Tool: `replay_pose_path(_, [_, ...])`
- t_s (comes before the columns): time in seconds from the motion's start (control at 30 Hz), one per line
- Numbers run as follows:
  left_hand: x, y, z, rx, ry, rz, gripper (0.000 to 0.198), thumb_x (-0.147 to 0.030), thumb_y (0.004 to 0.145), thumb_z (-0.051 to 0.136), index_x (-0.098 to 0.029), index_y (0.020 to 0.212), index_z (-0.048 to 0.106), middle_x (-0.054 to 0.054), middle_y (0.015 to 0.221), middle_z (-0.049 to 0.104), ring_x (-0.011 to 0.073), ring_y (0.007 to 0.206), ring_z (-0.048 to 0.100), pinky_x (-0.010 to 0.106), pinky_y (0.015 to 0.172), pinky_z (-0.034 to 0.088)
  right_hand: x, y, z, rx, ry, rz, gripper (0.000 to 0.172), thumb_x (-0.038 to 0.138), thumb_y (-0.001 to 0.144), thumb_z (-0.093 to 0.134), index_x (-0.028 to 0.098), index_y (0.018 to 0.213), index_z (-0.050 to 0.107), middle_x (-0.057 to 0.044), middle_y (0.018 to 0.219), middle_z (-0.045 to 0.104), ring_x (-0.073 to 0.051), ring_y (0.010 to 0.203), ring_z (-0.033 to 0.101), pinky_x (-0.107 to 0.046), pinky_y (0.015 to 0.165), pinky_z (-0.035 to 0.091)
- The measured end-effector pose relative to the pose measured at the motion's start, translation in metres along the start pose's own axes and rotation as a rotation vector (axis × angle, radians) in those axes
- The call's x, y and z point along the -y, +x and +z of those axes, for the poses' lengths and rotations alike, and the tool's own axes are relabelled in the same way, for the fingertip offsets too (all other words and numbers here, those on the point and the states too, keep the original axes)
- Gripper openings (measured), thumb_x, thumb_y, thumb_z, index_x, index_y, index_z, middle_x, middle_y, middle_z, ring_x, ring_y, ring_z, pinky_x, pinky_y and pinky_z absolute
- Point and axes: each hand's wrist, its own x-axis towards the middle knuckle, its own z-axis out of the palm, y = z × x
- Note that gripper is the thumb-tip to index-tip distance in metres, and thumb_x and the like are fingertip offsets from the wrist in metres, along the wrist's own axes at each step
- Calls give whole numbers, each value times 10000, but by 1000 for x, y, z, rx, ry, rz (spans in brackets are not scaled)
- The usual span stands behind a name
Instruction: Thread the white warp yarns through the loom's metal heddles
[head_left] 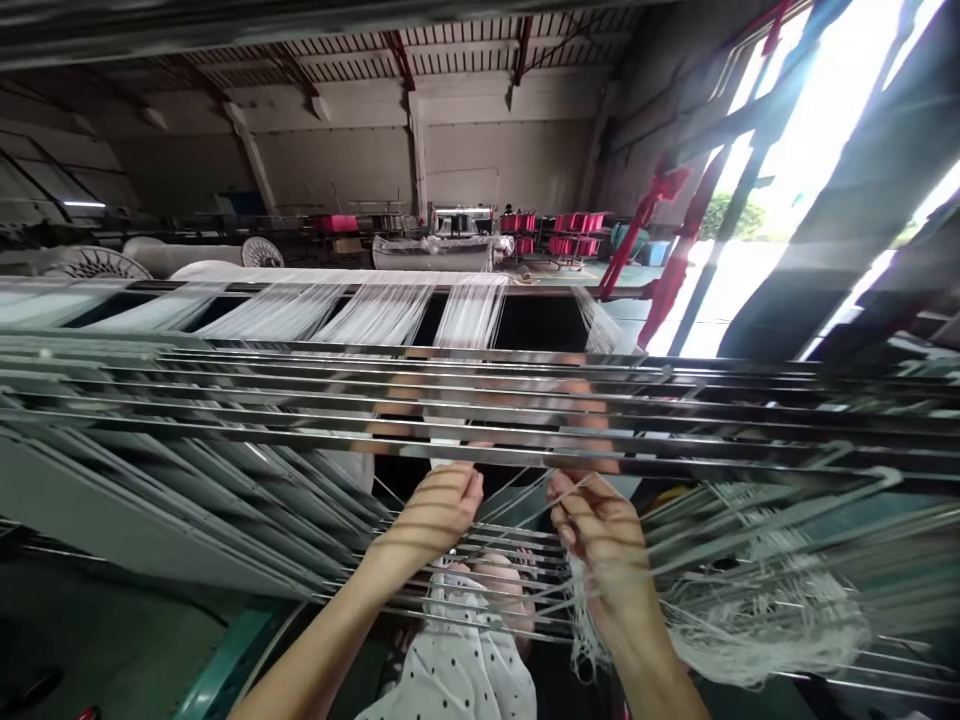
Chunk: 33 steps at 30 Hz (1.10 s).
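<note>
My left hand (439, 508) is closed, its fingertips curled together just below the long metal bars (495, 455). What it pinches is too small to make out. Level with it on the other side, my right hand (600, 520) has thumb and fingers pressed together on white threads (576, 484). Thin strands cross the gap between both hands. A loose, tangled bundle of white yarn (765, 625) hangs to the right of my right wrist, and more strands dangle under that hand. Flat heddles (247, 500) stand in slanting rows at the left.
Beyond the bars, bands of white warp threads (382, 310) come down from a wide roll. Lower metal rods (517, 540) cross above a dotted white cloth (457, 660) on my lap. Red cloth strips (667, 270) hang at the right, by a bright opening.
</note>
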Motion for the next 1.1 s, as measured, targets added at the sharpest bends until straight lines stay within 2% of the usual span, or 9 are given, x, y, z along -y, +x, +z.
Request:
replay_pose_path(0.07, [-19,-10,10,-4,76,-19,178,-348,747,777,-238,879,731,61,1045,677,263,1104,609,394,1053,424,-6,2,8,20,22,10,264,328,658,862,168,697,656,-12,582,592,-82,421,415,-158,363,291])
replay_pose_path(0.13, [-44,-26,22,101,186,17,236,-428,843,675,-261,1000,730,61,1133,671,259,1092,618,391,1010,454,-10,5,12,39,43,13,296,331,584,892,173,695,667,-34,632,630,-120,482,499,-182,394,372])
replay_pose_path(0.2, [-66,-41,29,409,432,154,313,-457,939,526,-248,1076,715,73,1102,702,266,1032,645,395,952,482,-12,6,13,66,57,21,339,326,499,917,174,678,672,-55,688,662,-165,570,574,-212,456,454])
replay_pose_path(0.27, [-77,-50,29,576,616,246,373,-438,990,420,-224,1065,717,77,1019,734,269,961,668,393,908,491,-11,4,13,73,71,26,322,334,530,905,179,678,665,-43,704,661,-143,559,559,-201,470,456])
replay_pose_path(0.43, [-63,-47,17,502,660,242,355,-423,1004,412,-242,1043,715,54,1128,728,251,1065,650,351,958,436,-8,-7,11,131,56,91,282,328,657,851,163,839,711,-2,618,593,-46,383,337,-133,345,238])
replay_pose_path(0.6, [-66,-48,28,672,764,360,328,-238,996,388,-198,797,646,-1,702,654,162,620,585,273,662,408,-5,-8,16,109,42,75,294,313,592,887,173,764,694,-43,712,649,-114,507,520,-156,406,383])
replay_pose_path(0.77, [-73,-51,31,461,642,350,334,-319,1017,389,-209,833,645,31,951,717,196,920,644,274,831,416,0,-4,17,88,71,92,306,317,609,878,167,834,734,-25,674,633,-71,454,430,-133,387,321])
replay_pose_path(0.93, [-75,-49,35,705,827,361,289,-231,976,404,-202,734,559,-25,646,566,141,579,487,274,595,326,-1,-1,24,77,97,71,307,336,546,901,152,675,692,-31,615,617,-74,456,423,-144,399,326])
replay_pose_path(1.1, [-74,-46,27,714,792,280,301,-213,974,377,-192,696,491,-36,654,529,118,601,475,242,628,343,-6,-4,13,91,65,82,290,309,596,864,152,809,744,-26,640,624,-36,384,339,-128,352,244])
